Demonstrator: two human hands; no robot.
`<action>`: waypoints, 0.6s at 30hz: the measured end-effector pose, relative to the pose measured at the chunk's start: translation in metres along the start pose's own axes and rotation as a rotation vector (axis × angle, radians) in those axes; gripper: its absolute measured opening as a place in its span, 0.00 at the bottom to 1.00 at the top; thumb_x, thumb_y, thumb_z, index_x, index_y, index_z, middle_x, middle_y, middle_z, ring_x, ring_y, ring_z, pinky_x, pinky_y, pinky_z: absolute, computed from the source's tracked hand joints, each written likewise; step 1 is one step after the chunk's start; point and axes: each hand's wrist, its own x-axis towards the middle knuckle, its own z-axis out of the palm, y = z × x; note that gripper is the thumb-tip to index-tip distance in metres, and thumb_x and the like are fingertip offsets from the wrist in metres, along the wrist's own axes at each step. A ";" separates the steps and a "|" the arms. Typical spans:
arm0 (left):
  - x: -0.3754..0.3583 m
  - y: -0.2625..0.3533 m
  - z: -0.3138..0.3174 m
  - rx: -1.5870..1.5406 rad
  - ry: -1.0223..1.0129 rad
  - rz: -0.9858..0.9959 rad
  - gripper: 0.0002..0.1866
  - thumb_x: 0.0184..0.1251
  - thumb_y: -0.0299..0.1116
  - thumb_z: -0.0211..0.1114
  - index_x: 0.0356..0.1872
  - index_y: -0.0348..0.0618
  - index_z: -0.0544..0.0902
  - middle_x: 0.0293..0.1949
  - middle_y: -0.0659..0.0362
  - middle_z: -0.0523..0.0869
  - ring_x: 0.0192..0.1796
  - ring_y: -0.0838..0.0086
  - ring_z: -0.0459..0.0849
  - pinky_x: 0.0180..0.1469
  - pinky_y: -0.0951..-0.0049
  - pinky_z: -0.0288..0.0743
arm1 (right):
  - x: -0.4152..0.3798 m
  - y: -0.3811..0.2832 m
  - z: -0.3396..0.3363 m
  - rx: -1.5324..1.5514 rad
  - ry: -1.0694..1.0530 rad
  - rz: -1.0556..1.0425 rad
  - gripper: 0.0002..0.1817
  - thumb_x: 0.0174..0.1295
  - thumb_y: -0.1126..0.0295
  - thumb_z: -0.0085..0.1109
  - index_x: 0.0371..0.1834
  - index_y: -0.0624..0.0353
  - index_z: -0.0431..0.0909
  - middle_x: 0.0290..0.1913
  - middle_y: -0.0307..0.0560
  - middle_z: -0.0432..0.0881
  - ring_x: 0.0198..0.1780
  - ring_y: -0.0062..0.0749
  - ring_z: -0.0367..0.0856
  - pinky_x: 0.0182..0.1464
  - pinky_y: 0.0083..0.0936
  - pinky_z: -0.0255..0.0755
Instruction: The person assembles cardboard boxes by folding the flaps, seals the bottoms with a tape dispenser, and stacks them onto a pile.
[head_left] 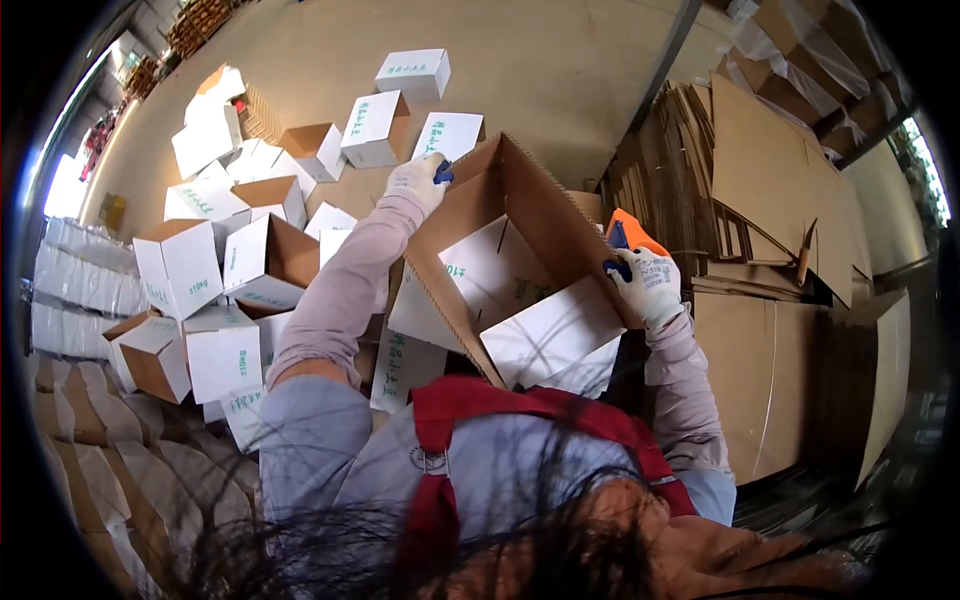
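An open cardboard box (530, 190), brown inside, is tilted in front of my chest with its opening toward me. White panels with green print show through and below it. My left hand (415, 187), in a white glove with blue on the fingertips, is closed on the box's upper left edge. At the right edge of the box, my right hand (648, 287), gloved too, is closed around an orange and blue tape dispenser (640, 232). Part of the dispenser is hidden behind the fingers.
Several white boxes with green print (222, 352) lie piled at the left, and more stand on the floor (540, 60) ahead. Flattened cardboard sheets (775, 170) are stacked at the right, beside a metal post (665, 60). Wrapped bundles (85, 275) sit at far left.
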 end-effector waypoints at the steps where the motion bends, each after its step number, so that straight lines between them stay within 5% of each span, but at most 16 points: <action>1: -0.003 0.005 -0.003 -0.021 0.036 -0.017 0.13 0.54 0.37 0.64 0.40 0.45 0.79 0.39 0.50 0.82 0.43 0.55 0.81 0.46 0.61 0.74 | 0.000 0.000 0.000 0.041 0.020 -0.003 0.19 0.59 0.52 0.52 0.48 0.49 0.79 0.40 0.48 0.80 0.41 0.41 0.80 0.45 0.35 0.71; 6: -0.021 0.023 -0.007 -0.015 -0.018 -0.004 0.14 0.53 0.36 0.64 0.42 0.46 0.79 0.41 0.49 0.82 0.45 0.55 0.81 0.48 0.62 0.74 | 0.002 0.010 0.006 0.109 0.043 0.017 0.20 0.59 0.52 0.53 0.49 0.50 0.79 0.39 0.49 0.81 0.39 0.43 0.80 0.46 0.36 0.70; 8: -0.030 0.049 -0.004 0.225 -0.661 0.185 0.18 0.55 0.36 0.63 0.49 0.50 0.78 0.49 0.50 0.79 0.53 0.58 0.78 0.54 0.63 0.72 | 0.004 0.001 0.009 0.104 0.121 -0.047 0.18 0.58 0.53 0.54 0.46 0.51 0.79 0.35 0.49 0.80 0.36 0.41 0.81 0.42 0.37 0.70; 9: -0.030 0.050 0.001 0.228 -0.672 0.182 0.18 0.55 0.36 0.63 0.49 0.50 0.78 0.49 0.50 0.79 0.53 0.58 0.78 0.54 0.63 0.72 | 0.002 -0.019 0.006 -0.008 0.119 -0.067 0.17 0.56 0.54 0.56 0.43 0.51 0.79 0.33 0.50 0.79 0.35 0.41 0.80 0.39 0.38 0.70; 11: -0.032 0.054 0.016 0.495 -1.012 0.377 0.25 0.58 0.39 0.60 0.60 0.58 0.73 0.55 0.54 0.77 0.59 0.65 0.75 0.59 0.63 0.70 | -0.009 -0.058 0.013 -0.232 0.153 -0.146 0.15 0.54 0.54 0.56 0.36 0.51 0.77 0.30 0.49 0.77 0.33 0.41 0.79 0.35 0.40 0.67; 12: -0.032 0.052 0.013 0.411 -1.022 0.347 0.23 0.60 0.42 0.59 0.58 0.55 0.74 0.64 0.55 0.68 0.63 0.62 0.70 0.63 0.62 0.66 | -0.015 -0.071 0.032 -0.270 0.141 -0.175 0.17 0.54 0.52 0.55 0.39 0.50 0.78 0.35 0.50 0.75 0.37 0.45 0.77 0.39 0.43 0.66; 14: -0.032 0.054 -0.011 0.239 -0.993 0.219 0.22 0.60 0.43 0.59 0.57 0.56 0.76 0.60 0.54 0.72 0.62 0.60 0.70 0.63 0.62 0.65 | -0.028 -0.080 0.068 -0.292 0.287 -0.328 0.18 0.52 0.52 0.56 0.43 0.47 0.79 0.38 0.52 0.74 0.40 0.45 0.75 0.41 0.42 0.66; 16: -0.026 0.053 -0.043 0.271 -0.762 0.029 0.21 0.61 0.46 0.58 0.56 0.57 0.77 0.57 0.54 0.75 0.62 0.60 0.71 0.62 0.62 0.64 | -0.037 -0.063 0.095 -0.131 0.278 -0.233 0.19 0.50 0.54 0.58 0.47 0.42 0.79 0.39 0.51 0.74 0.42 0.44 0.74 0.42 0.41 0.66; 18: -0.026 -0.003 -0.031 0.258 -0.036 -0.028 0.20 0.63 0.50 0.55 0.53 0.54 0.78 0.54 0.53 0.77 0.60 0.59 0.72 0.60 0.62 0.65 | -0.037 -0.045 0.092 -0.003 0.432 -0.266 0.16 0.48 0.62 0.58 0.43 0.41 0.81 0.31 0.44 0.72 0.35 0.39 0.73 0.36 0.38 0.63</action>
